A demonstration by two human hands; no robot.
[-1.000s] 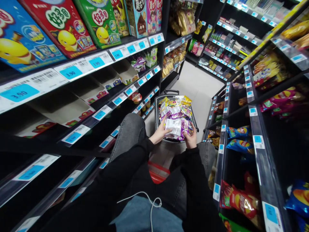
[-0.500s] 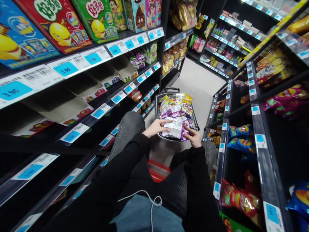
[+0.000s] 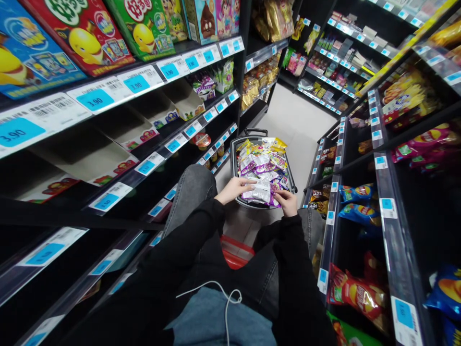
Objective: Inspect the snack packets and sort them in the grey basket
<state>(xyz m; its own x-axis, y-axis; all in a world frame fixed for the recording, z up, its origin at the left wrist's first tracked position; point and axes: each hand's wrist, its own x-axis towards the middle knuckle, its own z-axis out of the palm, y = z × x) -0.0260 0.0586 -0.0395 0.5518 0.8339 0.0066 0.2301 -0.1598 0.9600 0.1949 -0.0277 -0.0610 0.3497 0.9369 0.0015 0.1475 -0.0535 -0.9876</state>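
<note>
A silver-backed purple snack packet (image 3: 262,193) lies at the near end of a black shopping basket (image 3: 233,158), on a heap of purple and yellow snack packets (image 3: 264,158). My left hand (image 3: 234,189) reaches in from the left, its fingers stretched out and resting on the packet's upper left part. At the packet's right edge, my right hand (image 3: 288,202) has its thumb and fingers closed on the purple border. My black sleeves cover both wrists.
Shelves with price tags (image 3: 95,99) and snack boxes (image 3: 86,36) line the left. Chip bags (image 3: 360,293) fill parts of the right-hand shelves. Between my bent knees (image 3: 196,192) there is a red surface (image 3: 236,252). Pale floor (image 3: 295,113) runs beyond the basket.
The silver-backed packet has tipped and sunk lower at the basket's near end, showing more packets behind it. My right hand has shifted slightly left, its fingers drawn closer together.
</note>
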